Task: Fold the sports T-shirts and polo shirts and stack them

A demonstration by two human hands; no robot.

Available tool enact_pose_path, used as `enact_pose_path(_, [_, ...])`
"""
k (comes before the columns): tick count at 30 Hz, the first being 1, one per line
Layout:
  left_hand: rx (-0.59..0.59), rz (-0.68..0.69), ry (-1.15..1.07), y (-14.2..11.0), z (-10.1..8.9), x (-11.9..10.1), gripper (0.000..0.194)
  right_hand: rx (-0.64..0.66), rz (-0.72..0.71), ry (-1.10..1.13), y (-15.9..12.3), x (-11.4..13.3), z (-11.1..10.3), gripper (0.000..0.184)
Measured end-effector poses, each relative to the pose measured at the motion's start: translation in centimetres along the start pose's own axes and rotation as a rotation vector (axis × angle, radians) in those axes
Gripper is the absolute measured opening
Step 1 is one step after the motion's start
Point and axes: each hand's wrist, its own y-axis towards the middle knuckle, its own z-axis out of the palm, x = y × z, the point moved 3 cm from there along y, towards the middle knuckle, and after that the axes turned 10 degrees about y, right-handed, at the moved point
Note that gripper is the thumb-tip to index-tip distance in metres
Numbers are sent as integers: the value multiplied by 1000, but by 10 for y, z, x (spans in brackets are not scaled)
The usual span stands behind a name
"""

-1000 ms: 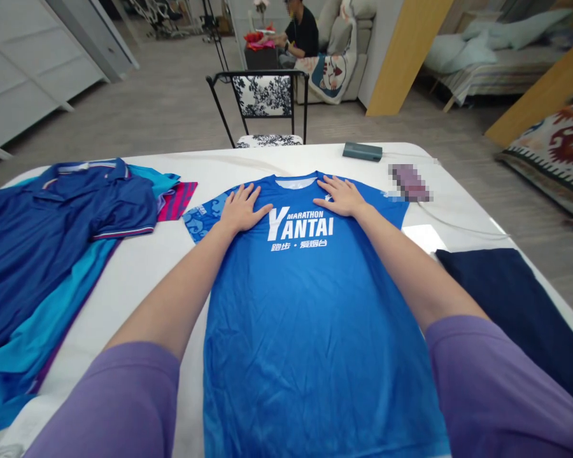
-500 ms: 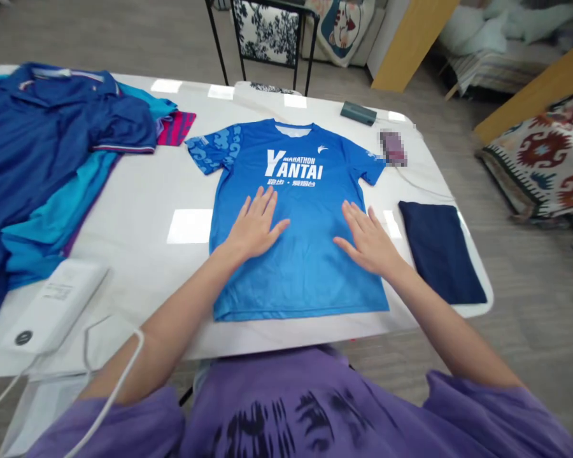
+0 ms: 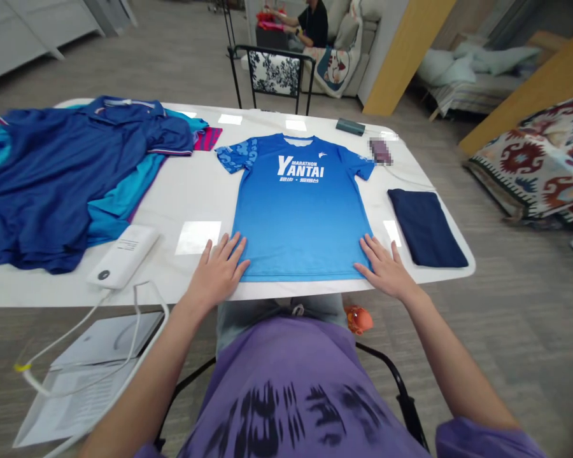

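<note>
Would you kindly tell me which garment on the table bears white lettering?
The blue T-shirt between the left hand and right hand; no lettering shows on the polo shirt or folded navy cloth.

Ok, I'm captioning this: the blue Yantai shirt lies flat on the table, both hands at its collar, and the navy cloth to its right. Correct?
Not the collar: the head view shows the left hand and right hand at the bottom corners of the blue Yantai shirt. It lies flat on the table, with the navy cloth to its right.
</note>
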Motion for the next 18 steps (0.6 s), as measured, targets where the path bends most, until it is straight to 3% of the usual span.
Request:
enact_pose_path(5, [-106, -230, -53, -41, -13, 4, 60, -46, -5, -10, 10, 14, -11, 95])
enact_pose_path(7, [-141, -341, -90, -48, -16, 3, 53, -84, -60, -3, 31, 41, -22, 93])
enact_pose_path(9, [-161, -408, -118, -50, -17, 3, 43, -82, -162, 28, 64, 85, -33, 84])
enact_pose_path(13, [-170, -404, -157, -48, -18, 4, 34, 2, -361, 106, 167, 193, -42, 62])
enact_pose_path(18, [-155, -413, -223, -48, -20, 9, 24, 102, -377, 180, 344, 305, -21, 43])
